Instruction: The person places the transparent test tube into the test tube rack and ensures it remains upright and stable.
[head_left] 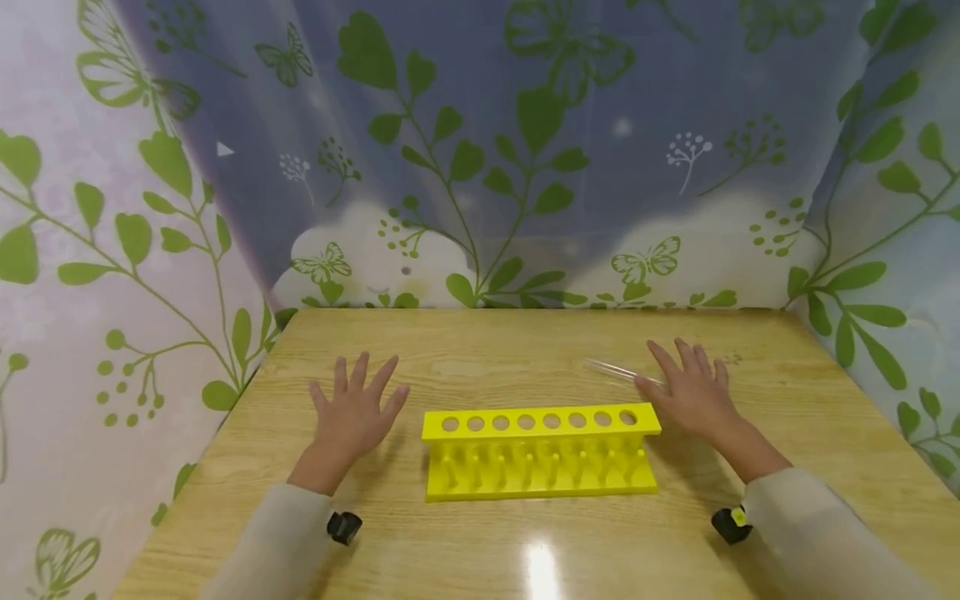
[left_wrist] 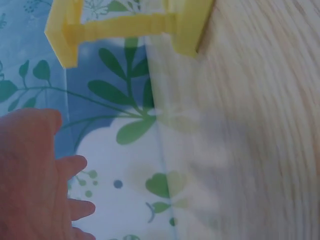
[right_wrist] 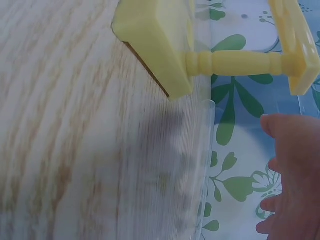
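The worktop (head_left: pixel 465 542) was made of light, yellow-brown wood, with thin wavy lines running across it from left to right. A bright white shine (head_left: pixel 542 571) showed on its near part, around the middle. A few small, faint marks (head_left: pixel 733 358) sat at the far right, too small to make out.

A yellow rack (head_left: pixel 540 475) stood upright in the middle, its long side going from left to right. It had eight round holes along the top and a row of little pegs on its bottom part.

A thin, clear tube (head_left: pixel 615 369) lay flat on the far side of the rack, toward the right. It lay at a slant, not touching the rack.
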